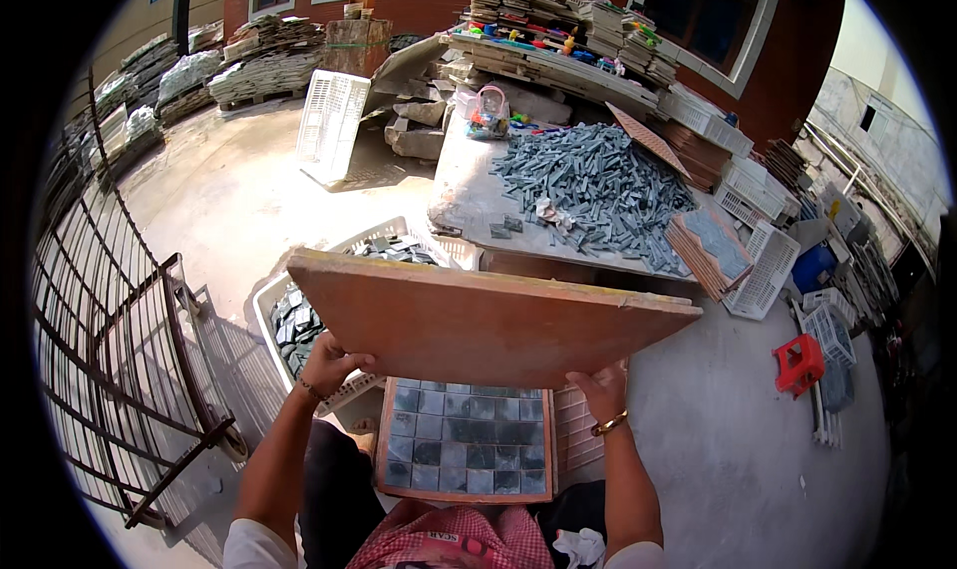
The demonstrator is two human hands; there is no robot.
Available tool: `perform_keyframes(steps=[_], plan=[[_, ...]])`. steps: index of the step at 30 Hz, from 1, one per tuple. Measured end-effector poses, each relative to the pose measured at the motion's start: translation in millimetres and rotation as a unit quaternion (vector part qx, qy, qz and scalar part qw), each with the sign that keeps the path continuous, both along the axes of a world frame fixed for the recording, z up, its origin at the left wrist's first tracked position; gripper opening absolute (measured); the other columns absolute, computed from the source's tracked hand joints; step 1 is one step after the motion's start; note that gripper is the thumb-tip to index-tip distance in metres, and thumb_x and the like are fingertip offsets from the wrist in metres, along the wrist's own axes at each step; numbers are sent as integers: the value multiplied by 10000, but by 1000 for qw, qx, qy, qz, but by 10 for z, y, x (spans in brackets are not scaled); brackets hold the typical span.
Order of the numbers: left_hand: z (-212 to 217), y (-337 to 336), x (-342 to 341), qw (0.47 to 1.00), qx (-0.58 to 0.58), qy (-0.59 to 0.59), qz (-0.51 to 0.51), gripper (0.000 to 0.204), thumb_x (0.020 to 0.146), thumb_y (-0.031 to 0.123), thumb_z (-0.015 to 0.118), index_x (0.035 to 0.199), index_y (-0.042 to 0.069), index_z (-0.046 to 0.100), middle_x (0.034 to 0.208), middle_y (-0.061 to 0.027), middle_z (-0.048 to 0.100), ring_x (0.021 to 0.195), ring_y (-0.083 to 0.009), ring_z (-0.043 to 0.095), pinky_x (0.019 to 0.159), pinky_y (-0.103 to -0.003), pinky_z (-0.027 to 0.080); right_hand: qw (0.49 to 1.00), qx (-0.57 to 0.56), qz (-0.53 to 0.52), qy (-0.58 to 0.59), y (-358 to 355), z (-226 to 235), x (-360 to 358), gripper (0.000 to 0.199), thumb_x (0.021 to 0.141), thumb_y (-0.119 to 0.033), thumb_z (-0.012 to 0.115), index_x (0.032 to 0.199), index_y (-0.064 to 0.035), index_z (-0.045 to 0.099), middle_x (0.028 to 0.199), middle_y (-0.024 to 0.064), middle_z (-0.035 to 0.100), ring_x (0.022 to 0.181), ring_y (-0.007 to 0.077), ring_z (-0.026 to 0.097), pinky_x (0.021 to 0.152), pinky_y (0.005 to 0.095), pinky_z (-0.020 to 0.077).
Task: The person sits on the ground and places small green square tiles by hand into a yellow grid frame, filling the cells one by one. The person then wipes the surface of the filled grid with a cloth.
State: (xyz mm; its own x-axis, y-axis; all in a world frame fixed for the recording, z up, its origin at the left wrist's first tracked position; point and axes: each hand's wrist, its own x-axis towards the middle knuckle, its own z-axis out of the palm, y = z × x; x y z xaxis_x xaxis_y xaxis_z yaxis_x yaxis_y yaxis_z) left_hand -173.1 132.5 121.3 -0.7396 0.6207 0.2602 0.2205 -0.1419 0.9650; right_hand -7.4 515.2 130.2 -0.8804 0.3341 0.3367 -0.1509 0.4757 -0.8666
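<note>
I hold a large flat reddish-brown board (478,320) level in front of me. My left hand (329,363) grips its near left edge and my right hand (601,389) grips its near right edge. Below the board, on my lap, lies a wooden-framed tray (384,439) filled with square grey-blue stone tiles (469,449) in rows. The board hides the tray's far edge.
A white plastic crate (267,300) of dark stone pieces sits under the board's left side. Ahead stands a table (464,195) heaped with grey stone strips (598,185). A metal grille (110,310) lies left. White crates (763,265) and a red stool (800,363) stand right.
</note>
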Motion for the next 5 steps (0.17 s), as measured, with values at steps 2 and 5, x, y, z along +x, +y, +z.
perform_keyframes(steps=[2, 5], plan=[[259, 67, -16, 984, -30, 167, -52, 271, 769, 115, 618, 1027, 32, 608, 978, -77, 626, 880, -158, 598, 814, -304, 469, 976, -203, 77, -35, 139, -35, -55, 209, 779, -117, 625, 942, 9, 589, 920, 113, 630, 819, 158, 597, 709, 264, 474], [97, 79, 62, 925, -188, 332, 9, 311, 771, 147, 605, 1081, 126, 604, 1133, -131, 570, 1010, -264, 566, 892, -357, 432, 950, 266, 88, 138, 166, -130, -43, 219, 800, -133, 589, 992, -29, 596, 1037, 127, 612, 956, 291, 595, 820, 321, 481]])
